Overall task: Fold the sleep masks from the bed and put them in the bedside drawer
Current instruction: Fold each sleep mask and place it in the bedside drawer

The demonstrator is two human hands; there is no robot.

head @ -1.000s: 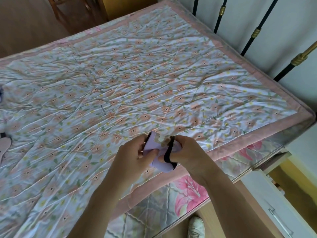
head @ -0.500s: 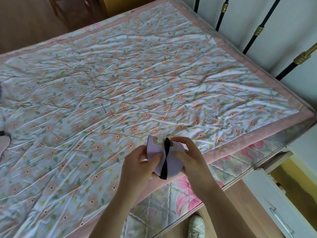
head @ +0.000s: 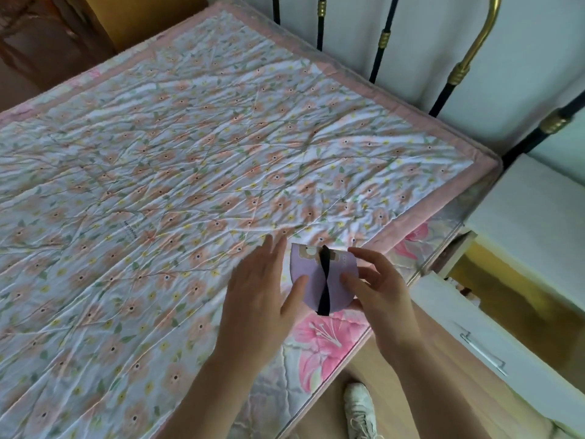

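Observation:
A lilac sleep mask [head: 308, 274], folded in half with its black strap wrapped down the middle, is held above the near edge of the bed. My right hand [head: 376, 289] grips its right side with thumb on top and fingers behind. My left hand [head: 262, 286] has its fingers spread, and only the thumb rests on the mask's left edge. The bedside drawer [head: 512, 315] stands pulled out at the right, white-fronted with a metal handle [head: 482, 353], showing a yellow inside.
The bed carries a floral quilt [head: 177, 172] with a pink border. A black and brass headboard [head: 456, 74] rises behind it. The white bedside cabinet top [head: 535, 210] sits over the drawer. A white shoe [head: 359, 410] stands on the wooden floor below.
The view has swung right, bringing the drawer into sight and losing the pink mask at the far left. My left hand's fingers have opened off the folded mask, leaving just the thumb.

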